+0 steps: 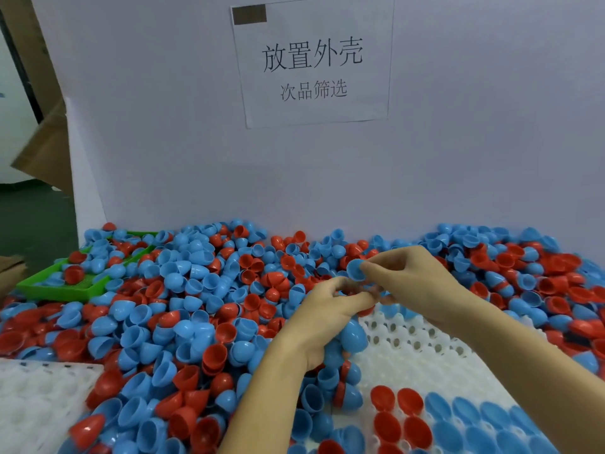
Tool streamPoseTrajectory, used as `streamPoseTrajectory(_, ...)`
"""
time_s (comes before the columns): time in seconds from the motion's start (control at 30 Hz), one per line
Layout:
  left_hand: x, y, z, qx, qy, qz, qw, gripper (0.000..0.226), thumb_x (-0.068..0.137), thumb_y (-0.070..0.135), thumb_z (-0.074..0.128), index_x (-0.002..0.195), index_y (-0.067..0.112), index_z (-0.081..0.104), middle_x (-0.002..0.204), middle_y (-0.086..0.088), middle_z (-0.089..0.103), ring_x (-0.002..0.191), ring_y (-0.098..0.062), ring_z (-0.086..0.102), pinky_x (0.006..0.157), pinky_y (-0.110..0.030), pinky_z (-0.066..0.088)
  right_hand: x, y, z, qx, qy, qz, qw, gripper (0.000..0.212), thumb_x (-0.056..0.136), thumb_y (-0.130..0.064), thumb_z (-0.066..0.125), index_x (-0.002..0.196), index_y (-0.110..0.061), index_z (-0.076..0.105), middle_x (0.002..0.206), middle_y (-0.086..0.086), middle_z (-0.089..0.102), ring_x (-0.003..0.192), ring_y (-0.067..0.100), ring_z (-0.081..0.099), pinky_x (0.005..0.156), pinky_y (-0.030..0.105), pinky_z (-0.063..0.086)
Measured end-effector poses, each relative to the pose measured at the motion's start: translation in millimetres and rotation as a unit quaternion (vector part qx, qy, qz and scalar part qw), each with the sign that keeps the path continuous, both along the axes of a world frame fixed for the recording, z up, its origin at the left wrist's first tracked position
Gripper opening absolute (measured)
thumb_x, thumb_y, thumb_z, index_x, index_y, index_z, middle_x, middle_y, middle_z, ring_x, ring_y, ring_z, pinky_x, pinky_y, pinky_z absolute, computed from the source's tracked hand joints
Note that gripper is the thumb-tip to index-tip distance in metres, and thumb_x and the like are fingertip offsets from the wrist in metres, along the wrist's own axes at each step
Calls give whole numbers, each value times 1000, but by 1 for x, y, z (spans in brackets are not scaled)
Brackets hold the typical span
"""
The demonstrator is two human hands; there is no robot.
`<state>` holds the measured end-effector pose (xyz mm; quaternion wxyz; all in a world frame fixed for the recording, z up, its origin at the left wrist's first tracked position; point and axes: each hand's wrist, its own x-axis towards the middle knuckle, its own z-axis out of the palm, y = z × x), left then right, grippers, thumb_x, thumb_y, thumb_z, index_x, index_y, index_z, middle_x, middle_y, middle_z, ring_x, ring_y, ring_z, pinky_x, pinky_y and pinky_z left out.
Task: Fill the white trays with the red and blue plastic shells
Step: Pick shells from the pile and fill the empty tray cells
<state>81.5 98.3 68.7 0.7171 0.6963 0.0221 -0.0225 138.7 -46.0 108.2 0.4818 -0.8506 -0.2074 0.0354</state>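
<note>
From up here I see my right hand (415,276) raised over the heap, its fingers (371,268) pinching a small blue plastic half-shell (355,270) by the rim, with the hollow side turned toward me and to the left. My left hand (327,319) sits just below and to the left of it, fingers curled inward around what looks like more blue shell pieces; a larger blue egg-shaped shell (352,335) pokes out beneath the palm, though I cannot tell exactly how many pieces are in there.

The white moulded plastic tray with round pockets (409,342) lies directly under and toward me from both hands. Its near rows already carry red shells (397,417) and blue shells (484,421) seated in pockets, while the rows nearest the hands are bare. So the pinched shell has to travel down and back toward me, and I judge the right hand is the nearer one to those free pockets. The shell needs its rounded end dropped into a pocket, open end up, to match those seated.

Around everything spreads the loose pile of red and blue shells (196,306) across the table. A second white tray (39,398) lies at the near left, and a green plastic tray (62,286) sits at the far left, half buried.
</note>
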Motion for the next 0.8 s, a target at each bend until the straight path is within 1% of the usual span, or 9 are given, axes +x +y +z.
streamPoseTrajectory(0.1, 1, -3, -2, -20, 20, -14, 999, 26, 90, 33, 74, 106, 13, 68, 98, -10, 70, 77, -22, 58, 50, -29, 45, 2, -4, -2, 35, -10, -50, 998, 23, 96, -21, 60, 80, -28, 75, 73, -9, 75, 72, 4, 72, 64, 19, 55)
streamPoseTrajectory(0.2, 2, -6, -4, -52, 34, -28, 998, 11, 92, 26, 73, 94, 16, 67, 85, -5, 63, 64, -21, 53, 49, -31, 38, 4, -9, -3, 55, -4, -71, 996, 19, 96, -17, 61, 85, -21, 76, 70, -6, 75, 68, 4, 71, 58, 14, 51)
streamPoseTrajectory(0.33, 2, -5, -2, -77, 30, -33, 996, 8, 93, 24, 69, 94, 17, 66, 85, -5, 59, 58, -17, 52, 47, -28, 37, 2, -16, -3, 93, 25, -56, 994, 20, 93, -2, 61, 93, -19, 73, 74, -1, 76, 70, 13, 75, 58, 16, 55)
streamPoseTrajectory(0.4, 2, -5, -1, -98, 33, -31, 994, 10, 94, 24, 69, 96, 15, 66, 82, -4, 58, 56, -17, 52, 44, -25, 38, 0, -20, -5, 90, 34, -48, 994, 23, 93, -1, 60, 92, -19, 73, 76, -1, 76, 70, 16, 75, 57, 17, 55)
streamPoseTrajectory(0.5, 2, -5, -2, -118, 37, -22, 992, 11, 94, 26, 68, 91, 16, 66, 77, -1, 58, 56, -14, 52, 51, -28, 38, -1, -25, -9, 71, 39, -46, 996, 24, 94, -3, 58, 88, -22, 73, 74, -3, 76, 70, 15, 75, 56, 16, 54)
streamPoseTrajectory(0.63, 3, -4, -3, -124, 38, -8, 992, 16, 92, 27, 70, 79, 19, 67, 77, 0, 60, 57, -14, 55, 58, -32, 38, 0, -32, -11, 13, 58, -28, 998, 14, 96, -7, 60, 93, -18, 68, 85, 5, 75, 69, 14, 75, 62, 23, 59)
streamPoseTrajectory(0.7, 3, -4, -3, -123, 36, 3, 992, 17, 92, 28, 71, 77, 20, 67, 78, 1, 61, 57, -12, 56, 57, -31, 40, 0, -41, -13, -47, 6, -9, 999, 9, 96, -13, 61, 95, -21, 65, 82, 2, 75, 65, 14, 74, 61, 27, 60)
streamPoseTrajectory(0.77, 3, -3, -2, -119, 37, 13, 992, 17, 92, 29, 71, 77, 21, 67, 80, 0, 61, 59, -12, 56, 55, -30, 42, 3, -55, -16, -126, -75, 27, 989, 17, 96, -16, 61, 90, -31, 63, 76, -4, 73, 62, 12, 73, 56, 23, 57)
streamPoseTrajectory(0.8, 3, -2, -2, -116, 38, 20, 992, 17, 92, 30, 71, 78, 21, 68, 81, 0, 60, 61, -13, 56, 53, -29, 44, 5, -64, -16, -160, -71, 57, 983, 24, 96, -16, 60, 85, -37, 63, 78, -7, 73, 64, 12, 73, 56, 22, 57)
